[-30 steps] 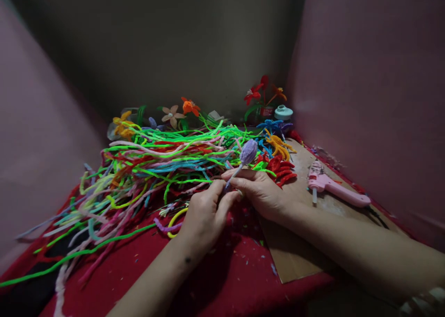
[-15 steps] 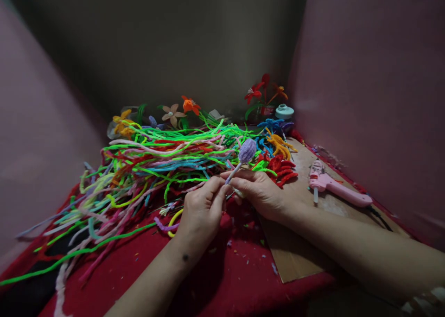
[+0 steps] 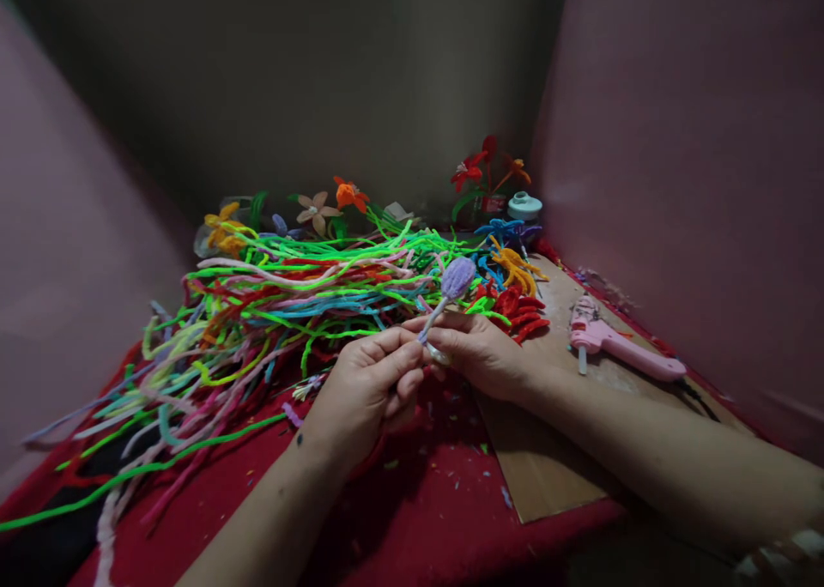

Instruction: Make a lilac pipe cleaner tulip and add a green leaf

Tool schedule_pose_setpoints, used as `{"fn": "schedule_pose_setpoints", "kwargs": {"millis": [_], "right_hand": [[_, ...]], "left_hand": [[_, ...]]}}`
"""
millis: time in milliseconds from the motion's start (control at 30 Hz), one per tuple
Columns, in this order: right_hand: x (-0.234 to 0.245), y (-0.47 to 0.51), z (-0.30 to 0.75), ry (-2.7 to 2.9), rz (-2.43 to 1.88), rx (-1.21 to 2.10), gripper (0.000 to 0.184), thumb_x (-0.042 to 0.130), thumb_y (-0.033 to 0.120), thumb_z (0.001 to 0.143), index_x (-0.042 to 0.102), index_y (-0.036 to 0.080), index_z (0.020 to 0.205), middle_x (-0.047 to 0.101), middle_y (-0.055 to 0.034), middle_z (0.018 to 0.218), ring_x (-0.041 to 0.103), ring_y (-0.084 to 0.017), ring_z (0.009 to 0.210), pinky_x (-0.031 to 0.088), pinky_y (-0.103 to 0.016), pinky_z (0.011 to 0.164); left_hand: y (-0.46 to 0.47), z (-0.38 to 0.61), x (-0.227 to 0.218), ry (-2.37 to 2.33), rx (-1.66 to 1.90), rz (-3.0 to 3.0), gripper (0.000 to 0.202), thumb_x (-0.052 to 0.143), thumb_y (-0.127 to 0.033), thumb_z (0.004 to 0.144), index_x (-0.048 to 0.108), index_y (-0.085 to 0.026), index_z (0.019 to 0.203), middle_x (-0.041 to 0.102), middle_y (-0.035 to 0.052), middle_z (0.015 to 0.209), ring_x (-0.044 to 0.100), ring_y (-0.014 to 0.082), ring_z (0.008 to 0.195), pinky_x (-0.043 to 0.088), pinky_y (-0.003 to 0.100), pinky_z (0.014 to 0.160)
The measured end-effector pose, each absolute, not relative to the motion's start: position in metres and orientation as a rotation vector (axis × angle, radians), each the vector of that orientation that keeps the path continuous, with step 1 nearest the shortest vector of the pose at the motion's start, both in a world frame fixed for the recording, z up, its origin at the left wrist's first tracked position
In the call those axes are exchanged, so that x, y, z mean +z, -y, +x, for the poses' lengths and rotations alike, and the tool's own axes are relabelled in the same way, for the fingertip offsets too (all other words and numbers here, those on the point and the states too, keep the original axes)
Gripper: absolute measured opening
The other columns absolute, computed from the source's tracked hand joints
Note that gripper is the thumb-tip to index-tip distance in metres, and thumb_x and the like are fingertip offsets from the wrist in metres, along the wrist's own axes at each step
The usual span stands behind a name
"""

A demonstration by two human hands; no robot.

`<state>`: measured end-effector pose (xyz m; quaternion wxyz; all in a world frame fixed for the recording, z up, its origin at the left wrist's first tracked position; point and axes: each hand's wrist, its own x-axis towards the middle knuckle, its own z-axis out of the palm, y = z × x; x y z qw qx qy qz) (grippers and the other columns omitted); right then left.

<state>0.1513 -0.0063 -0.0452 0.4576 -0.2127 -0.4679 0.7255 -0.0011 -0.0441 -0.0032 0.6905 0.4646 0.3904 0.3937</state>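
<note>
A lavender pipe-cleaner flower bud (image 3: pixel 457 279) points up and to the right on its thin stem (image 3: pixel 434 318). My left hand (image 3: pixel 370 390) is closed, thumb and forefinger pinching the lower end of that stem. From the other side my right hand (image 3: pixel 482 355) closes on the stem too, its thumb just right of the left fingertips. Where the fingers meet, the stem's bottom end is hidden. Just beyond both hands lies a thick heap of colourful pipe cleaners (image 3: pixel 322 269).
A pink glue gun (image 3: pixel 618 347) lies on a cardboard sheet (image 3: pixel 547 475) at the right. Red petals (image 3: pixel 518 308) rest by my right hand. Finished flowers (image 3: pixel 351 194) stand along the back, near a pale blue lid (image 3: pixel 525 205). Scraps dot the red cloth (image 3: pixel 438 501).
My left hand has turned, bringing its knuckles and curled fingers more into view around the stem's end. The bud and my right hand stay nearly in place.
</note>
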Motion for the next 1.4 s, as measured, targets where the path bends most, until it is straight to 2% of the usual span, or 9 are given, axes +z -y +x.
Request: {"fn": "schedule_pose_setpoints", "kwargs": {"millis": [233, 367, 467, 567, 700, 867, 967, 1067, 1400], "right_hand": [[-0.048, 0.004, 0.153, 1.203, -0.443, 1.769, 0.017, 0.068, 0.024, 0.077, 0.071, 0.019, 0.093, 0.066, 0.0006, 0.069, 0.055, -0.007, 0.056, 0.040, -0.018, 0.052], [-0.050, 0.004, 0.151, 1.210, -0.485, 1.693, 0.016, 0.067, 0.023, 0.077, 0.070, 0.018, 0.092, 0.064, 0.0000, 0.070, 0.054, -0.008, 0.059, 0.039, -0.020, 0.054], [-0.050, 0.005, 0.150, 1.202, -0.542, 1.640, 0.014, 0.067, 0.025, 0.075, 0.071, 0.016, 0.085, 0.063, -0.0004, 0.071, 0.052, -0.008, 0.058, 0.037, -0.020, 0.052], [-0.049, 0.007, 0.149, 1.150, -0.623, 1.620, 0.014, 0.069, 0.026, 0.073, 0.071, 0.016, 0.083, 0.061, 0.0005, 0.069, 0.048, -0.008, 0.055, 0.034, -0.020, 0.049], [-0.047, 0.010, 0.148, 1.179, -0.696, 1.565, 0.015, 0.068, 0.026, 0.073, 0.072, 0.016, 0.083, 0.061, 0.0008, 0.066, 0.045, -0.007, 0.052, 0.030, -0.021, 0.045], [-0.048, 0.011, 0.147, 1.179, -0.637, 1.596, 0.016, 0.069, 0.028, 0.073, 0.073, 0.019, 0.086, 0.063, 0.0012, 0.070, 0.045, -0.005, 0.049, 0.033, -0.020, 0.044], [-0.048, 0.011, 0.146, 1.105, -0.583, 1.687, 0.020, 0.071, 0.027, 0.072, 0.072, 0.021, 0.091, 0.066, 0.0003, 0.077, 0.053, -0.007, 0.054, 0.040, -0.019, 0.048], [-0.048, 0.011, 0.147, 1.097, -0.558, 1.745, 0.023, 0.071, 0.027, 0.073, 0.072, 0.021, 0.094, 0.066, 0.0010, 0.074, 0.057, -0.007, 0.055, 0.043, -0.018, 0.049], [-0.044, 0.013, 0.151, 1.154, -0.471, 1.734, 0.017, 0.070, 0.023, 0.075, 0.073, 0.022, 0.091, 0.069, -0.0007, 0.086, 0.062, -0.009, 0.072, 0.048, -0.021, 0.069]], "left_hand": [[0.037, -0.005, -0.007, -0.723, 0.773, 0.962, 0.017, 0.052, -0.028, 0.085, 0.057, -0.015, 0.076, 0.033, -0.0096, 0.047, 0.012, 0.0006, 0.032, 0.024, 0.012, 0.027], [0.040, -0.002, -0.007, -0.818, 0.774, 1.079, 0.020, 0.049, -0.034, 0.086, 0.056, -0.016, 0.079, 0.031, -0.0098, 0.047, 0.014, 0.0021, 0.033, 0.024, 0.014, 0.028], [0.043, 0.001, -0.011, -1.099, 0.869, 1.509, 0.023, 0.046, -0.036, 0.087, 0.056, -0.017, 0.079, 0.041, -0.0061, 0.051, 0.030, 0.0051, 0.036, 0.029, 0.017, 0.035], [0.044, 0.001, -0.022, -1.448, 0.982, 2.237, 0.019, 0.046, -0.029, 0.086, 0.059, -0.016, 0.082, 0.058, 0.0029, 0.066, 0.055, 0.0135, 0.058, 0.040, 0.022, 0.053], [0.041, -0.005, -0.034, -1.522, 0.897, 2.753, 0.019, 0.041, -0.017, 0.086, 0.060, -0.014, 0.083, 0.063, 0.0068, 0.071, 0.060, 0.0173, 0.064, 0.039, 0.025, 0.056], [0.041, -0.005, -0.025, -1.408, 1.048, 2.358, 0.019, 0.042, -0.018, 0.086, 0.060, -0.017, 0.080, 0.061, 0.0006, 0.066, 0.055, 0.0110, 0.059, 0.039, 0.020, 0.057], [0.042, 0.000, -0.013, -1.308, 1.058, 1.923, 0.021, 0.049, -0.027, 0.085, 0.060, -0.017, 0.070, 0.053, -0.0033, 0.056, 0.044, 0.0069, 0.048, 0.034, 0.017, 0.049], [0.043, 0.002, -0.006, -1.172, 1.002, 1.537, 0.026, 0.053, -0.032, 0.083, 0.057, -0.016, 0.063, 0.044, -0.0061, 0.048, 0.032, 0.0036, 0.039, 0.025, 0.016, 0.040], [0.039, -0.006, -0.008, -0.760, 0.764, 0.971, 0.019, 0.058, -0.029, 0.082, 0.059, -0.014, 0.072, 0.040, -0.0079, 0.043, 0.019, -0.0005, 0.032, 0.016, 0.012, 0.032]]}}
